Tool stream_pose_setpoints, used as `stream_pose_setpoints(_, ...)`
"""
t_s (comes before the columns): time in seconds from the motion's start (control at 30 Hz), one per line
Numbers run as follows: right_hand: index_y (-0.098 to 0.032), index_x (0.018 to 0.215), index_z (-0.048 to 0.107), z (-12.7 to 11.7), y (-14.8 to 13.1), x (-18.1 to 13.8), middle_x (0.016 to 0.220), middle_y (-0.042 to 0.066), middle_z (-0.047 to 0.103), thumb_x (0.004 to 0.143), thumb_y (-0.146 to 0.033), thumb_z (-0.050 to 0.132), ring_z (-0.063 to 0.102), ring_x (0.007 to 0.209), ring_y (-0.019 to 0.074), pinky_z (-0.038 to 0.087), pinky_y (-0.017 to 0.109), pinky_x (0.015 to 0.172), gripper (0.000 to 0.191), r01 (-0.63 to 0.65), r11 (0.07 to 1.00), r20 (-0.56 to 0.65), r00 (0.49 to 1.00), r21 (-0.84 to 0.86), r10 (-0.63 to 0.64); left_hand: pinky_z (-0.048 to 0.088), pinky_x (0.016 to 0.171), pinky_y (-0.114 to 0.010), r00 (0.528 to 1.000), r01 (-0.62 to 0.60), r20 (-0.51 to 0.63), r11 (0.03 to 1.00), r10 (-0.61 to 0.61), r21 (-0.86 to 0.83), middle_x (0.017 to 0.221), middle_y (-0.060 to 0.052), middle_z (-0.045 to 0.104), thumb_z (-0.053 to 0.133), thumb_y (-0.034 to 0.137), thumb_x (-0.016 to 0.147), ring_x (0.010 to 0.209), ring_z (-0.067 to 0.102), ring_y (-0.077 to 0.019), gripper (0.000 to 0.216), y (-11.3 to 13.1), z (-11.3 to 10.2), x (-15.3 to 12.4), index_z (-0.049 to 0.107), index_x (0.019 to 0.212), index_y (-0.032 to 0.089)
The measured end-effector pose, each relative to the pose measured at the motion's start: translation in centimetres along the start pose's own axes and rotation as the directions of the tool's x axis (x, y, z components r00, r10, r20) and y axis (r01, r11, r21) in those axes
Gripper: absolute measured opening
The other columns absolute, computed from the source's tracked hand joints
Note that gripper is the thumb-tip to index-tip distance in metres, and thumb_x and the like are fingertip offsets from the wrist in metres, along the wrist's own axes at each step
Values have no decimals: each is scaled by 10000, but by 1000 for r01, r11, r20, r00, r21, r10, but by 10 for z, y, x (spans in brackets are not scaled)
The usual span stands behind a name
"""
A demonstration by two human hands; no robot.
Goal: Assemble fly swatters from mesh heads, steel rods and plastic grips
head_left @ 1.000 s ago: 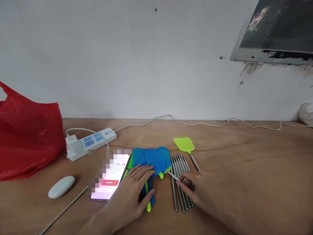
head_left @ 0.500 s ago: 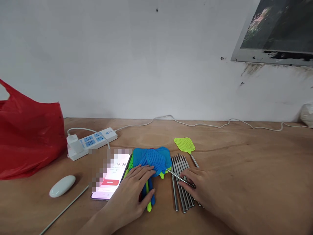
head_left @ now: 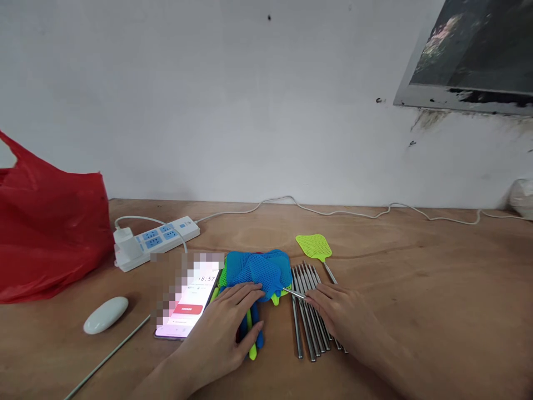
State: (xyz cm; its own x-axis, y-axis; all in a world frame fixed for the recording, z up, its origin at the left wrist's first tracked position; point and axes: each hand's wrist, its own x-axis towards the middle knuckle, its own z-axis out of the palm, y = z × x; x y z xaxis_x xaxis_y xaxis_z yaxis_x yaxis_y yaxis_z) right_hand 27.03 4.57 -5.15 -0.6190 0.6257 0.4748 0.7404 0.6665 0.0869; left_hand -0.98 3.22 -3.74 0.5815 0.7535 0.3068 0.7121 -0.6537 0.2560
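Observation:
Blue mesh fly swatter heads (head_left: 262, 269) lie in an overlapping pile, with green mesh showing at the edges. My left hand (head_left: 227, 328) lies over the pile's near side, fingers stretched out and fingertips touching the top blue head. Blue and lime plastic handles (head_left: 252, 351) stick out beneath it. My right hand (head_left: 343, 311) is closed around a thin metal rod (head_left: 295, 292) whose tip meets the neck of the top blue head; whether it sits inside cannot be told. Under that hand several loose metal rods (head_left: 310, 328) lie side by side. Behind them rests a lime fly swatter (head_left: 314, 246) with a metal shaft.
Left of the pile lies a lit phone (head_left: 191, 305), partly pixelated. A white power strip (head_left: 158, 241) with a plug, a white oval object (head_left: 106, 315) and a red plastic bag (head_left: 54, 233) are further left. A white cable (head_left: 333, 213) runs along the wall.
My right hand has turned over the rod and its fingers have closed further, hiding the rod's near end. The left hand stays in place. The phone's display went from 18:56 to 18:57.

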Motion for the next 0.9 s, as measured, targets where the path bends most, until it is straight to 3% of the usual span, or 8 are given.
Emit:
stream_pose_setpoints(0.2,-219,926,630,1,-3,-1,850,33,738,946,-192,622,706,722,220,470,303,603,34,-104,992,45,994,75,101,538,1025,-549,1000,-12,-9,1000,12,3,1381,-88,646,583,245,912,1265,605,-322,401,-1,1,0,566,1313,239)
stream_pose_setpoints(0.33,-236,996,607,1,-5,-1,881,22,750,954,-169,597,711,718,205,446,279,587,80,-143,987,80,987,71,137,515,1050,-560,1000,-17,-16,1000,17,0,1411,-77,620,587,248,917,1289,582,-317,435,-4,4,-2,533,1349,256)
stream_pose_setpoints(0.43,-236,976,592,-1,-3,0,862,21,749,958,-176,577,711,709,211,428,279,573,65,-147,987,36,989,59,145,453,1108,-582,998,-10,-54,1000,10,-9,1490,-66,544,586,279,940,1357,515,-323,510,-6,6,-3,458,1433,287)
stream_pose_setpoints(0.63,-231,1004,587,-8,5,-1,876,27,743,1000,-224,508,706,731,196,469,279,623,79,-137,975,-62,987,174,149,393,1152,-559,945,181,-246,972,-213,-148,1624,-107,331,471,405,1031,1465,360,-337,551,-8,-1,0,298,1541,286)
stream_pose_setpoints(0.77,-225,1009,613,-13,5,-1,882,45,747,1011,-228,493,707,750,191,502,284,662,120,-70,975,-82,993,212,89,343,1175,-581,915,272,-200,901,-351,-338,1605,-97,385,437,460,1046,1477,349,-326,557,-7,-6,2,274,1557,306)
stream_pose_setpoints(0.9,-219,1002,632,-15,3,1,877,61,750,1024,-238,487,711,746,197,514,290,658,148,-33,981,-106,993,189,53,337,1178,-578,902,314,-130,832,-412,-457,1599,-73,411,440,511,1032,1473,362,-323,571,-5,-10,2,315,1553,314)
